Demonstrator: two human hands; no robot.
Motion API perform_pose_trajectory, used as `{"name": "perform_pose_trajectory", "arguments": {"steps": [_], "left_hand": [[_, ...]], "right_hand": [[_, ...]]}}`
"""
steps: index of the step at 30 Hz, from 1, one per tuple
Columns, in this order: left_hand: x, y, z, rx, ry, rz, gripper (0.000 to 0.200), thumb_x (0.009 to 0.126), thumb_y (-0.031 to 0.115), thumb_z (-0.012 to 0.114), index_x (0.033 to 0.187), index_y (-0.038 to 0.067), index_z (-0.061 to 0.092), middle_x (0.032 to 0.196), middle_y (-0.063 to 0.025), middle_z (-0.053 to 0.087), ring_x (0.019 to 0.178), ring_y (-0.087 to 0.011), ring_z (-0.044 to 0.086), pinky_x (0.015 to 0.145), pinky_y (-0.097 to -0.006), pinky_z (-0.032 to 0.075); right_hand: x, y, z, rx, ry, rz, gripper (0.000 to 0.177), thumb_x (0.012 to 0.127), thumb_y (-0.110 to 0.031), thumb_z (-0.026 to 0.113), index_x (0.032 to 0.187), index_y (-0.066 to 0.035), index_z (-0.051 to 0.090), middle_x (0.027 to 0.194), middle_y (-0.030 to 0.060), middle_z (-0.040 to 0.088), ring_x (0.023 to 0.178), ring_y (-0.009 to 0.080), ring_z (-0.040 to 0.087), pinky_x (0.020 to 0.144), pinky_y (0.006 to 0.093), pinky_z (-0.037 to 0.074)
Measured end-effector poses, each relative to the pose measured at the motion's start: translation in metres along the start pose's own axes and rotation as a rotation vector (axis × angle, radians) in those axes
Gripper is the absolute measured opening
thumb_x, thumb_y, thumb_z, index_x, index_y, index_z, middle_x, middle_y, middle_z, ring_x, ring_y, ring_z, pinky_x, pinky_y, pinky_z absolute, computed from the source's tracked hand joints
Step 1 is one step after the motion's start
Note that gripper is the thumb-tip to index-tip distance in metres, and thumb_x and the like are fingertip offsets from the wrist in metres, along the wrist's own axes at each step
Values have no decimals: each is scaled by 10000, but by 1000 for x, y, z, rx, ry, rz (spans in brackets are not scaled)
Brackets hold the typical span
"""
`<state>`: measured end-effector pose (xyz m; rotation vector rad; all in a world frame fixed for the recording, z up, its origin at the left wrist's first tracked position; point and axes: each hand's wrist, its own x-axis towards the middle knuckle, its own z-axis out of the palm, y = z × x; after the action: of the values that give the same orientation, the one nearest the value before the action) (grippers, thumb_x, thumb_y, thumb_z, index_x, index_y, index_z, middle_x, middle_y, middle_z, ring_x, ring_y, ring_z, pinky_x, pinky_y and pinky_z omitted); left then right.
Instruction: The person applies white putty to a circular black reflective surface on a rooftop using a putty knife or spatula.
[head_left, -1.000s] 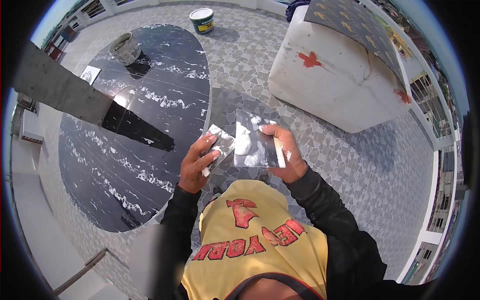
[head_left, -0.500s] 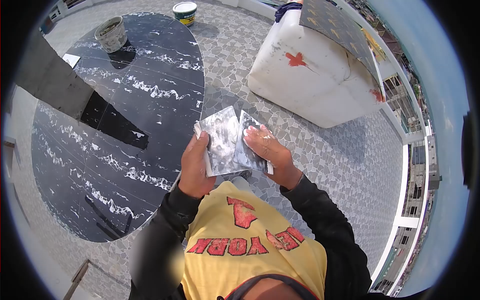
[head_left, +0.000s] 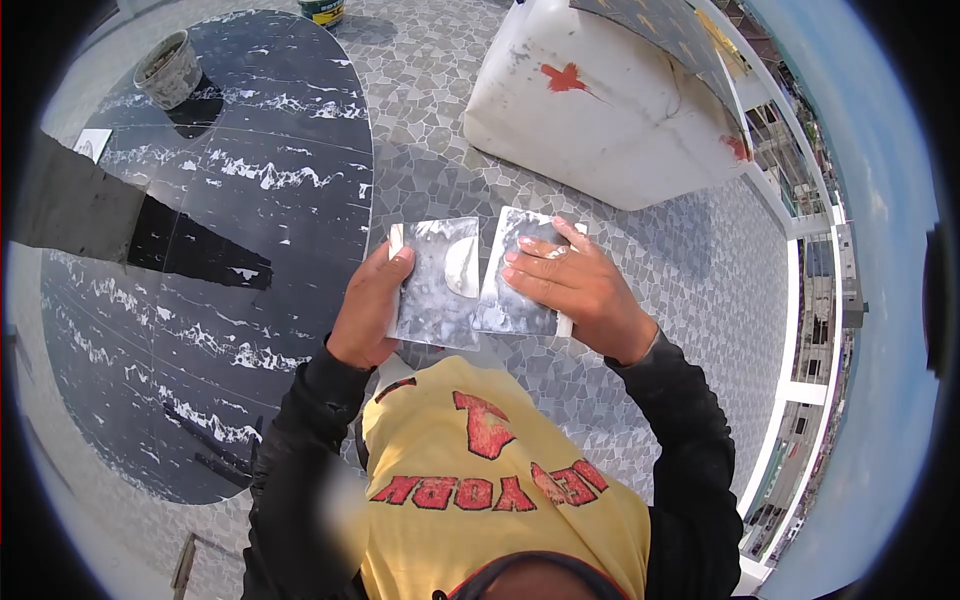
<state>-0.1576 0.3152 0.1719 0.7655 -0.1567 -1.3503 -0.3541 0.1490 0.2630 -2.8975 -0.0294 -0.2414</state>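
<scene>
Two putty-smeared metal scrapers meet edge to edge before the chest. The left hand grips the left scraper by its outer edge. The right hand clasps the right scraper, fingers flat across its face, above the mosaic floor.
</scene>
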Motion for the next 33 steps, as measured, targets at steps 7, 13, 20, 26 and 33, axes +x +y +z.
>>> {"name": "perform_pose_trajectory", "arguments": {"steps": [7, 13, 20, 26, 33], "left_hand": [[40, -5, 2, 73, 88, -6, 352, 1019, 188, 430, 1304, -17, 461, 1149, -107, 604, 1025, -168, 627, 878, -325, 527], [120, 7, -81, 124, 360, 293, 417, 1031, 313, 462, 1283, -19, 491, 1164, -89, 613, 1028, -167, 638, 886, -321, 523], [260, 41, -265, 657, 955, 541, 549, 1039, 428, 419, 1242, -68, 534, 1160, -91, 605, 988, -182, 602, 892, -314, 479], [306, 48, -298, 1188, 1111, 585, 586, 1037, 431, 425, 1010, -113, 642, 899, -71, 615, 817, -140, 508, 758, -297, 435], [315, 38, -304, 1365, 1114, 763, 573, 1030, 440, 423, 756, -48, 551, 697, 1, 445, 675, -123, 377, 610, -307, 335]], "right_hand": [[17, 55, 32, 49, -17, -79, 302, 843, -10, 569, 1115, -88, 674, 1178, 40, 670, 1172, 233, 599, 1076, 510, 390], [9, 165, 94, 672, 112, 280, 333, 786, 69, 623, 1093, -50, 674, 1090, 82, 699, 1061, 230, 652, 955, 377, 459], [52, 262, 315, 2215, 208, 1033, 253, 824, -70, 681, 1063, 0, 643, 970, 44, 679, 876, 147, 644, 789, 328, 507], [138, 298, 410, 1305, 181, 816, 237, 869, -210, 637, 903, 23, 663, 673, 68, 633, 598, 157, 538, 590, 356, 440], [231, 332, 465, 1134, 440, 622, 242, 915, -177, 592, 1086, -46, 703, 671, 124, 630, 549, 189, 538, 564, 349, 445]]}}
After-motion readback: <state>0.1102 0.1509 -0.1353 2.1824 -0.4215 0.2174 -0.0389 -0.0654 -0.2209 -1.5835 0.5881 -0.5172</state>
